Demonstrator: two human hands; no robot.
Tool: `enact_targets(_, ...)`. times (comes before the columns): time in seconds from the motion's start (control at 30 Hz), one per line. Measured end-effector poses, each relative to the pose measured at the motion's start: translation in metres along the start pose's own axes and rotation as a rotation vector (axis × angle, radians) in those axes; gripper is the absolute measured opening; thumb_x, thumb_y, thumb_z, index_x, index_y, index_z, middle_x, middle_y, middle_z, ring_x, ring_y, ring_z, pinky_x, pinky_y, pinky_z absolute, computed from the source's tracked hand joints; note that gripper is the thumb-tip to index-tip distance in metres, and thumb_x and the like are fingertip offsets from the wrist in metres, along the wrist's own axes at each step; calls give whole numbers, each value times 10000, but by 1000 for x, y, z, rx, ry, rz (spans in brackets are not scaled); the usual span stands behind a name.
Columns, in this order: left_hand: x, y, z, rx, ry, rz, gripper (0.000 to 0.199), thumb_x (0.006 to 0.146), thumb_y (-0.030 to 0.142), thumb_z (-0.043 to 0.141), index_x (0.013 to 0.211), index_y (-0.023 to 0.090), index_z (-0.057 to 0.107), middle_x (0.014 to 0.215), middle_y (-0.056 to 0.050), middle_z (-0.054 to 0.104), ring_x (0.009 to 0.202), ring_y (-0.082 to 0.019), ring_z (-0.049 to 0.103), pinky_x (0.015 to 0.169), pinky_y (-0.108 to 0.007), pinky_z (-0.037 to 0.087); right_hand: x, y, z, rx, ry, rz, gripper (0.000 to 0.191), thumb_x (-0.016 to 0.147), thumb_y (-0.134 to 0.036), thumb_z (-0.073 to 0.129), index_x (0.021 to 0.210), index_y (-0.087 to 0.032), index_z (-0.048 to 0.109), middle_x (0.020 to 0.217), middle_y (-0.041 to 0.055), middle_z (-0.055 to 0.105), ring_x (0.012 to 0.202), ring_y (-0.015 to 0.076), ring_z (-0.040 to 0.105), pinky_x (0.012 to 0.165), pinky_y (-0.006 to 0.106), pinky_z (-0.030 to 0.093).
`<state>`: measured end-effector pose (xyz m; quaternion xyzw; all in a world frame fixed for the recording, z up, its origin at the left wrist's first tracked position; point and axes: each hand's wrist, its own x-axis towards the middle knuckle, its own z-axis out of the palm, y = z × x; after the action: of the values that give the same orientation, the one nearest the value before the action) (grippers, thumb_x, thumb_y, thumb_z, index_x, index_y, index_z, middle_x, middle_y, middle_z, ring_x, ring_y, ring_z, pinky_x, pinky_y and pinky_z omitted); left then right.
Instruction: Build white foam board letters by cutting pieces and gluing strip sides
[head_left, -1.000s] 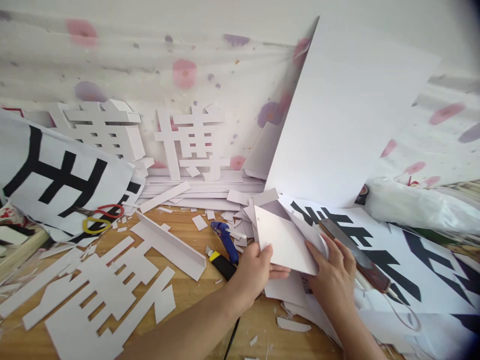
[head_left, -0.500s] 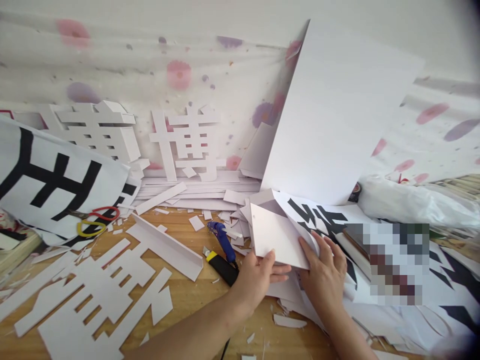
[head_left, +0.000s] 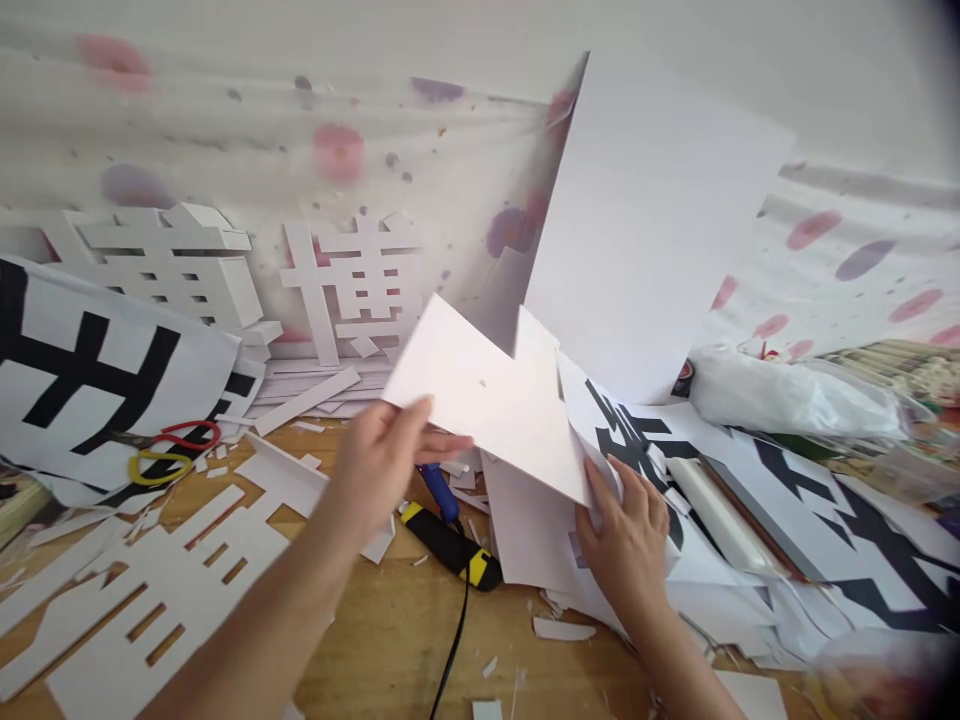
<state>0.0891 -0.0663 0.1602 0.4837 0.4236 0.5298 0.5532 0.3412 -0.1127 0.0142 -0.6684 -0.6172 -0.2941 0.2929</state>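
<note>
A white foam board piece [head_left: 480, 385] with a notch in its upper edge is raised at a tilt above the table's middle. My left hand [head_left: 386, 450] pinches its lower left edge, thumb on top, the other fingers partly beneath. At the piece's lower right corner, my right hand [head_left: 626, 540] has bent fingers, which also touch the curled white sheet with black characters [head_left: 645, 425]. Below the board lie a blue glue gun [head_left: 437, 490], partly covered, and a black and yellow utility knife [head_left: 450, 545]. Another white board [head_left: 536, 540] lies under the raised piece.
Scissors [head_left: 169, 450] with red and yellow handles lie at left by a black-printed sheet [head_left: 97, 370]. Cut-out white character pieces [head_left: 202, 570] cover the left table, and others [head_left: 352, 280] lean at the wall. A large white board [head_left: 645, 230] stands behind; a cable [head_left: 457, 630] trails forward.
My left hand has moved left and up, raising and tilting the board piece, whose notch now shows. My right hand stays near its corner. The view has turned slightly right.
</note>
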Motion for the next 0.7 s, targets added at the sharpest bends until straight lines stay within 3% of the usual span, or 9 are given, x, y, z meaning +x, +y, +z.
enact_targets(0.1, 5, 24, -34, 11, 147, 122, 202, 720, 277, 617, 822, 111, 564, 668, -49, 697, 591, -204, 679, 605, -312, 579, -2, 0, 1, 61, -24, -9, 383, 829, -275, 482, 1210, -247, 466, 1255, 131, 415, 1127, 332, 421, 890, 523, 404)
enact_targets(0.2, 8, 45, -72, -24, 306, 221, 87, 685, 184, 594, 715, 126, 536, 594, 18, 680, 509, -163, 653, 575, -290, 562, -4, 1, 3, 105, -40, -1, 345, 844, -348, 465, 1163, -227, 511, 1256, 136, 410, 1114, 320, 427, 884, 511, 410)
enact_targets(0.27, 10, 56, -98, -49, 419, 242, 59, 713, 136, 519, 667, 141, 482, 543, 72, 657, 512, -123, 641, 616, -285, 544, -5, 1, 4, 128, -52, 14, 350, 850, -363, 450, 1161, -217, 518, 1251, 142, 411, 1113, 320, 425, 875, 514, 411)
enact_targets(0.37, 11, 64, -129, -40, 596, 196, 171, 793, 96, 356, 668, 134, 466, 465, 130, 607, 521, -43, 590, 708, -269, 492, -6, -1, 5, 186, -104, 57, 337, 847, -355, 447, 1136, -212, 546, 1250, 138, 421, 1112, 320, 427, 857, 513, 420)
enact_targets(0.47, 8, 61, -146, -56, 591, 126, 223, 841, 112, 327, 678, 143, 477, 481, 133, 610, 560, -29, 555, 704, -223, 452, -5, -4, 4, 312, -144, 156, 275, 836, -329, 436, 1024, -232, 611, 1216, 106, 481, 1091, 305, 455, 823, 490, 441)
enact_targets(0.57, 5, 47, -154, -106, 582, 56, 247, 849, 71, 347, 657, 151, 479, 485, 105, 605, 546, -34, 536, 644, -182, 441, 1, -7, 0, 516, -188, 360, 261, 840, -366, 426, 914, -242, 643, 1160, 92, 556, 1045, 288, 511, 724, 419, 480)
enact_targets(0.7, 2, 25, -161, -187, 524, -52, 218, 849, 66, 406, 671, 150, 499, 542, 97, 610, 553, -24, 528, 581, -134, 427, 11, -16, -5, 914, -283, 620, 284, 839, -455, 461, 846, -217, 616, 986, 84, 646, 965, 251, 580, 827, 410, 453)
